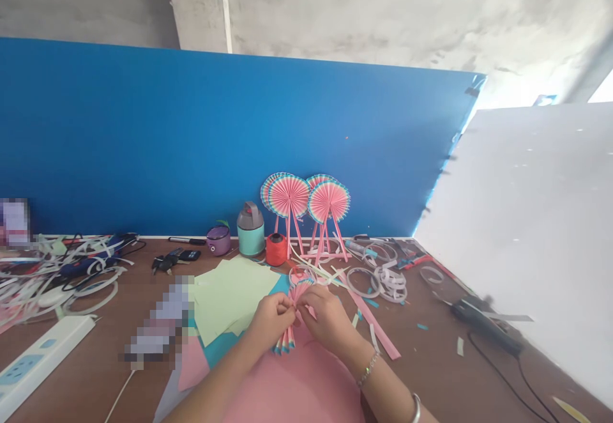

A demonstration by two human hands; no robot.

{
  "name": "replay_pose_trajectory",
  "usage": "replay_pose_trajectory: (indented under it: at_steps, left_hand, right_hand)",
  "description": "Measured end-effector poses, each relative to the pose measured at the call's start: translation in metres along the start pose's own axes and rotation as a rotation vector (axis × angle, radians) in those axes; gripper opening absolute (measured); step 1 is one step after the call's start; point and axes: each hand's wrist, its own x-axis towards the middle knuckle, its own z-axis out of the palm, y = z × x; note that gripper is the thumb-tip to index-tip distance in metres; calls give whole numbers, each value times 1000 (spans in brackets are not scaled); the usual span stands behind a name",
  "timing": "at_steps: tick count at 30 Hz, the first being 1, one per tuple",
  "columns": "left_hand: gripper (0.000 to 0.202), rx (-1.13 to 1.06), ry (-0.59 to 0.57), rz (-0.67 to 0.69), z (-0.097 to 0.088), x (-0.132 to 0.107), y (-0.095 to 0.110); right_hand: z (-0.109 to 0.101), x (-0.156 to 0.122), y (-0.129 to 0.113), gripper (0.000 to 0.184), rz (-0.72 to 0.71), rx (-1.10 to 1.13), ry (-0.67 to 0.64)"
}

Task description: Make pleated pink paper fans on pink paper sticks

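Note:
A pink pleated paper strip [286, 338] with blue and cream edges is pinched at its middle between both hands. Its folds spread slightly above and below the fingers. My left hand [271, 319] grips it from the left, thumb and forefinger together. From the right, my right hand [326, 315] has its fingertips closed on the same middle. Whether a thread or tie lies under the fingertips is hidden. Beneath the hands lies pink paper [306, 384], with pale green sheets [234, 295] to the left. Behind stand several finished round paper fans [289, 195] on pink legs.
A red spool of thread [276, 250], a teal pot with grey lid [251, 234] and a small purple pot [218, 241] stand at the back. White strip coils [390, 282] and a black corded tool [486, 327] lie right. A power strip [43, 362] is left.

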Motion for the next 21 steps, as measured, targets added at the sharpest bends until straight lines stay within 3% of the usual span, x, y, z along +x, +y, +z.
replay_pose_trajectory:
  at_steps: [14, 21]
  left_hand:
    - [12, 43, 30, -39, 2, -1, 1]
    - [14, 51, 21, -41, 1, 0, 1]
  right_hand:
    - [4, -1, 1, 20, -45, -63, -41]
    - [1, -1, 1, 22, 48, 40, -50]
